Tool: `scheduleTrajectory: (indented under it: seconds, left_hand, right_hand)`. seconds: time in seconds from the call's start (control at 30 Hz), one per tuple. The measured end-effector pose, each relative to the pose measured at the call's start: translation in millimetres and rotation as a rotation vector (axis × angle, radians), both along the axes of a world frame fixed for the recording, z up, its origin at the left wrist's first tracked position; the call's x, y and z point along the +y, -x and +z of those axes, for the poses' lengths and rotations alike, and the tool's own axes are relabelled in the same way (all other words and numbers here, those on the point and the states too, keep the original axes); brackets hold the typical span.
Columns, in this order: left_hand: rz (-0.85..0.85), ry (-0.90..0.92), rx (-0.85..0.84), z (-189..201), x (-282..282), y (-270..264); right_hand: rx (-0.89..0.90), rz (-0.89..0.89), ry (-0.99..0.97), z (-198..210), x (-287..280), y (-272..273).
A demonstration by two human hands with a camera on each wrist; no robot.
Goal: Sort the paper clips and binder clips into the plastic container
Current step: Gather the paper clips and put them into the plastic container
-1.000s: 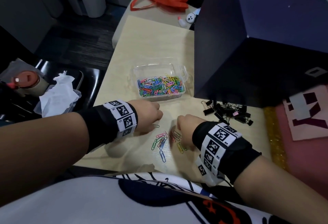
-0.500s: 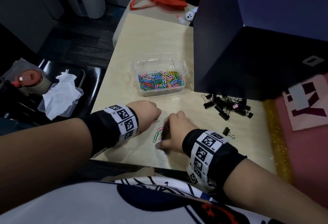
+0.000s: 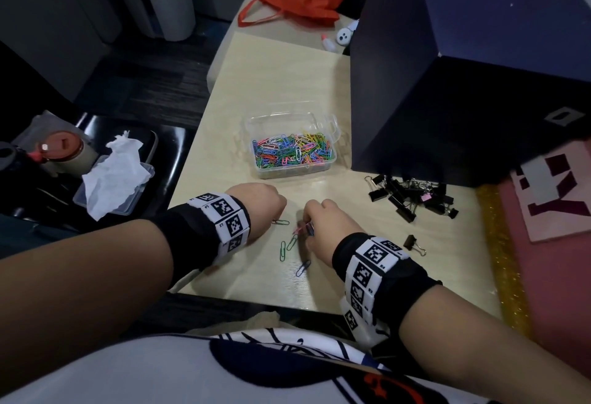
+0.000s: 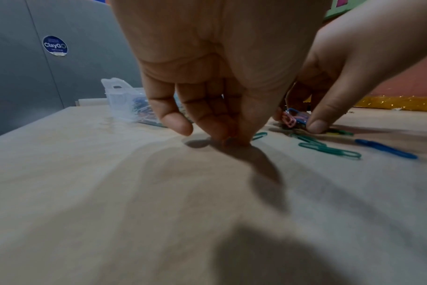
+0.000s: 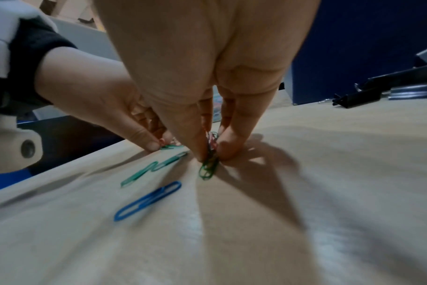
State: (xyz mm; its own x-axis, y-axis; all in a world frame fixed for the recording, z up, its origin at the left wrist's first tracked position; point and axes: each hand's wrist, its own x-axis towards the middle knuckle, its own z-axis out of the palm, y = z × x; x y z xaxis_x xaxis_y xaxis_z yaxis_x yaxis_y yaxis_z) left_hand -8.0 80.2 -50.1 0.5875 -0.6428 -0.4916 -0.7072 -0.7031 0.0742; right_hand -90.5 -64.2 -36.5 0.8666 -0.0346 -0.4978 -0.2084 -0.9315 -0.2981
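Both hands down on the table (image 3: 224, 90), gathering loose paper clips.

The right hand (image 3: 323, 231) pinches a small bunch of clips (image 5: 208, 164) between thumb and fingers; the left hand (image 3: 259, 208) pinches at 1 green clip (image 3: 281, 222). Better to drag each clip flat into the bunch before lifting, so none slips out. The plastic container (image 3: 331, 122) sits just beyond, already holding clips; the binder clips (image 3: 412, 195) lie to its right, untouched.
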Motion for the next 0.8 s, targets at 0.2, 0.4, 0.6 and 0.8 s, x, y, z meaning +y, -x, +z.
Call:
scheduleTrajectory:
  seconds: [0.2, 0.4, 0.6, 0.8]
  left_hand:
    - [-0.021, 0.022, 0.013, 2.4, -0.8, -3.2]
    - [-0.003, 0.210, -0.013, 27.2, -8.1, -21.0]
    - [0.148, 0.444, -0.121, 51.2, -9.7, -52.5]
    - [0.229, 0.495, -0.163, 51.9, -5.7, -66.9]
  right_hand:
    - [0.015, -0.079, 0.005, 2.0, -11.7, -10.6]
    - [-0.010, -0.136, 0.005, 13.1, -21.9, -38.0]
    - [-0.245, -0.200, -0.110, 36.1, -24.0, -77.8]
    - [-0.255, -0.151, -0.038, 45.0, -28.1, -91.5]
